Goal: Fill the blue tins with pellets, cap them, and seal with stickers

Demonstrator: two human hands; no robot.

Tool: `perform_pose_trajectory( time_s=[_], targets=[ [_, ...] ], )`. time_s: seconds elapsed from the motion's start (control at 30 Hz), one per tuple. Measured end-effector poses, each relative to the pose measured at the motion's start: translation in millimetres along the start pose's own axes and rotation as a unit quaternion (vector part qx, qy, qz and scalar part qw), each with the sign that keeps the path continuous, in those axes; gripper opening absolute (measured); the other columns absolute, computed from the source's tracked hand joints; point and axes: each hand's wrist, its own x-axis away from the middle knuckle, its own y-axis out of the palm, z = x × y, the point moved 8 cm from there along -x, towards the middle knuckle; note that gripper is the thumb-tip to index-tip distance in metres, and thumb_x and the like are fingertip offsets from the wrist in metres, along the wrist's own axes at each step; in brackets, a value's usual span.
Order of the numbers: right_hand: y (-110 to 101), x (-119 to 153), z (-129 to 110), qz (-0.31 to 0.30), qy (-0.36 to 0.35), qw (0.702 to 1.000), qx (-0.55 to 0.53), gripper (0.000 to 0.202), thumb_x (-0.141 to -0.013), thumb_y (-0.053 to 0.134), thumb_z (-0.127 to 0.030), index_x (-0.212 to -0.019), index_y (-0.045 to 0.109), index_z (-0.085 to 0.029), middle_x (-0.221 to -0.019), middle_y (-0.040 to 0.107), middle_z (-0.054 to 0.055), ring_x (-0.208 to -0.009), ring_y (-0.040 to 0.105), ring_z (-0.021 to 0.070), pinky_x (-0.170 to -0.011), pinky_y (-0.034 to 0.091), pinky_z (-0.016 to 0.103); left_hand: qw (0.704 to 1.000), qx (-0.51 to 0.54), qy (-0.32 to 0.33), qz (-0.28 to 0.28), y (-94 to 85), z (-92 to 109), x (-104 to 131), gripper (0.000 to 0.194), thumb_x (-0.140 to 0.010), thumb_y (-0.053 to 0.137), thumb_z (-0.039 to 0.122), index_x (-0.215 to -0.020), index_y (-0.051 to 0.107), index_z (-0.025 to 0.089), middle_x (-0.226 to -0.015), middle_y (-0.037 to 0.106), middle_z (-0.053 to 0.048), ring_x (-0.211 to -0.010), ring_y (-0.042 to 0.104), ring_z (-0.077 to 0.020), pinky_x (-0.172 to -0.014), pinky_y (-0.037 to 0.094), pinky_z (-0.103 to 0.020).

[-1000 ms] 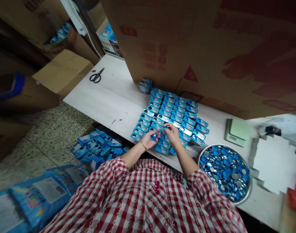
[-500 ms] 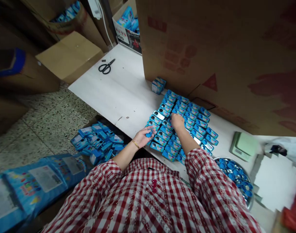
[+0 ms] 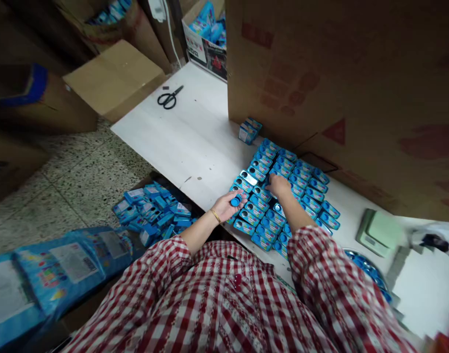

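Rows of small blue boxes (image 3: 261,192) lie close together on the white table. Some show a dark round hole, while others have a blue round piece in that spot. My left hand (image 3: 226,205), palm up at the near left edge of the rows, is curled around blue round caps (image 3: 236,201); how many is unclear. Over the middle of the rows, my right hand (image 3: 279,186) has its fingers pinched together and pointing down at a box. Whatever is between those fingertips is hidden. A metal bowl (image 3: 367,267) of similar blue round pieces is partly covered by my right sleeve.
Black scissors (image 3: 169,99) lie on the far left of the table (image 3: 187,132). A tall cardboard carton (image 3: 320,73) stands along the back. A green scale (image 3: 381,231) is at right. Loose blue boxes (image 3: 151,211) are piled below the table edge, beside blue packages (image 3: 62,269).
The view has shifted, so the table sits slightly further right in the picture. My right hand stays over the middle of the rows, and my left hand still holds the blue caps.
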Motion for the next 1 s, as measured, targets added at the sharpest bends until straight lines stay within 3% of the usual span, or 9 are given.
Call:
perform_pose_trajectory(
  time_s=[0.1, 0.2, 0.27, 0.43, 0.6, 0.7, 0.77, 0.9, 1.0],
  targets=[
    [-5.0, 41.4, -29.0, 0.089, -0.131, 0.98, -0.123, 0.025, -0.082, 0.054, -0.027, -0.105, 0.062, -0.021, -0.101, 0.062, 0.008, -0.092, 0.058, 0.02, -0.079, 0.045, 0.032, 1.0, 0.013, -0.011, -0.005, 3.4, -2.6, -5.3, 0.02, -0.08, 0.047, 0.006, -0.095, 0.059, 0.008, -0.084, 0.065, -0.011, -0.077, 0.063, -0.0162, -0.067, 0.048, -0.027],
    [5.8, 77.5, -64.8, 0.079, -0.284, 0.93, -0.218, 0.025, -0.083, 0.051, -0.022, -0.102, 0.065, -0.026, -0.095, 0.062, 0.004, -0.089, 0.058, 0.0164, -0.079, 0.045, 0.029, 0.999, 0.027, -0.001, -0.032, 9.8, -7.8, -9.1, 0.02, -0.078, 0.046, 0.003, -0.092, 0.061, 0.008, -0.081, 0.065, -0.008, -0.071, 0.061, -0.0122, -0.069, 0.048, -0.027],
    [15.6, 86.4, -73.1, 0.064, -0.31, 0.918, -0.237, 0.027, -0.082, 0.05, -0.017, -0.099, 0.068, -0.027, -0.089, 0.062, 0.004, -0.086, 0.058, 0.0164, -0.077, 0.046, 0.029, 0.998, 0.03, -0.009, -0.051, 13.6, -15.0, -9.6, 0.019, -0.078, 0.046, 0.002, -0.088, 0.062, 0.009, -0.08, 0.065, -0.007, -0.068, 0.06, -0.0104, -0.07, 0.048, -0.026],
    [18.5, 83.2, -52.4, 0.089, -0.26, 0.897, -0.347, 0.021, -0.081, 0.051, -0.025, -0.085, 0.071, -0.025, -0.084, 0.066, 0.004, -0.081, 0.06, 0.0171, -0.077, 0.047, 0.031, 0.997, 0.026, -0.051, -0.043, 13.0, -30.5, -8.0, 0.019, -0.079, 0.047, 0.003, -0.089, 0.061, 0.011, -0.078, 0.064, -0.005, -0.071, 0.062, -0.0112, -0.065, 0.048, -0.024],
    [28.5, 65.4, -22.4, 0.015, -0.116, 0.81, -0.575, 0.023, -0.072, 0.058, -0.041, -0.081, 0.064, -0.021, -0.072, 0.065, 0.002, -0.064, 0.063, 0.0166, -0.063, 0.052, 0.032, 0.997, 0.012, -0.051, -0.047, 14.2, -24.5, -10.5, 0.019, -0.079, 0.051, 0.006, -0.095, 0.059, 0.013, -0.08, 0.064, -0.006, -0.071, 0.064, -0.0125, -0.054, 0.043, -0.018],
    [34.4, 52.9, -6.1, -0.01, -0.037, 0.772, -0.635, 0.03, -0.066, 0.062, -0.044, -0.082, 0.057, -0.02, -0.063, 0.061, -0.002, -0.052, 0.059, 0.0143, -0.055, 0.051, 0.03, 0.999, 0.012, -0.043, -0.025, 6.4, -17.2, -12.8, 0.013, -0.078, 0.054, 0.007, -0.09, 0.059, 0.012, -0.078, 0.063, -0.006, -0.071, 0.064, -0.0132, -0.054, 0.042, -0.018],
    [31.5, 45.5, 0.7, 0.004, -0.017, 0.805, -0.593, 0.026, -0.067, 0.062, -0.041, -0.079, 0.056, -0.019, -0.063, 0.059, -0.002, -0.051, 0.059, 0.0138, -0.055, 0.049, 0.029, 0.999, 0.015, -0.045, -0.021, 2.2, -14.6, -13.5, 0.01, -0.079, 0.056, 0.011, -0.088, 0.059, 0.012, -0.079, 0.064, -0.006, -0.072, 0.064, -0.0141, -0.054, 0.043, -0.019],
    [16.2, 35.3, -10.9, 0.054, -0.039, 0.95, -0.305, 0.009, -0.073, 0.055, -0.023, -0.079, 0.06, -0.018, -0.077, 0.064, 0.003, -0.073, 0.063, 0.018, -0.073, 0.048, 0.032, 0.999, -0.004, -0.036, -0.003, -4.0, -10.3, -14.5, 0.008, -0.077, 0.059, 0.012, -0.086, 0.057, 0.012, -0.078, 0.064, -0.007, -0.068, 0.063, -0.0125, -0.05, 0.041, -0.017],
    [16.5, 25.4, -26.3, 0.027, -0.018, 0.995, -0.092, 0.021, -0.076, 0.054, -0.02, -0.096, 0.062, -0.016, -0.094, 0.065, 0.012, -0.095, 0.06, 0.0251, -0.082, 0.045, 0.036, 0.999, -0.043, -0.021, 0.016, -6.1, -6.0, -13.9, 0.011, -0.073, 0.064, 0.011, -0.082, 0.056, 0.012, -0.072, 0.064, -0.005, -0.06, 0.06, -0.0096, -0.046, 0.037, -0.015]
  ],
)
